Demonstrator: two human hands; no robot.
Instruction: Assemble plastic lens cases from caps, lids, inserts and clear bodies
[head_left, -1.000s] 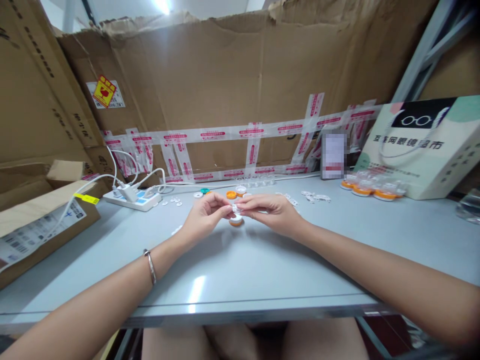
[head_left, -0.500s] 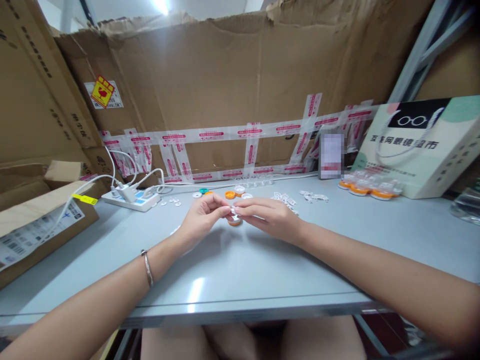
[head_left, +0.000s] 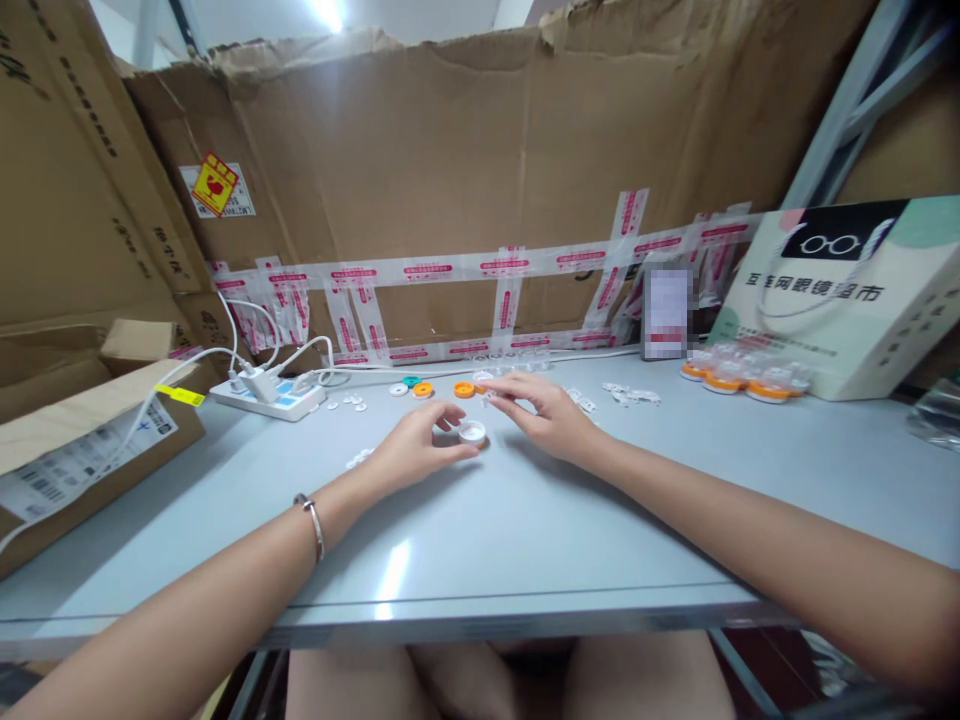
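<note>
**Small white plastic piece (head_left: 486, 400) is hanging in a pinch, off the round white-and-orange plastic cup (head_left: 472, 433)**

Using the cup as reference. It's sitting upright on the smooth grey tabletop (head_left: 465, 545), white part on top, orange below.

Piece: up and right of the cup, looks apart from it; whether it's hovering over or behind the rim, can't tell. Its shape is too small to read.

Right hand (head_left: 556, 420) is pinching the piece between thumb and fingertips, just right of the cup. Left hand (head_left: 415, 440) is curving round the cup's left side, thumb on the near side, fingers spread on the far side. Gripping or only guarding: not readable.

Step in hand, my read: handling the piece at the cup, one hand minding the cup, the other carrying the part. Next move is calling for a steady cup and a fine, lined-up pinch; slipping the piece looks like the main risk.

Further out: flat orange plastic ring (head_left: 463, 389) is lying just beyond the cup. Orange plastic disc (head_left: 423, 389) and green plastic disc (head_left: 411, 381) are lying beyond and left. Loose white plastic cut-outs (head_left: 631, 394) are lying right of it; clear-and-orange plastic cases (head_left: 769, 386) are standing farther right, before the pale printed carrier bag (head_left: 814, 310). White power strip (head_left: 270, 398) is sitting well left.
</note>
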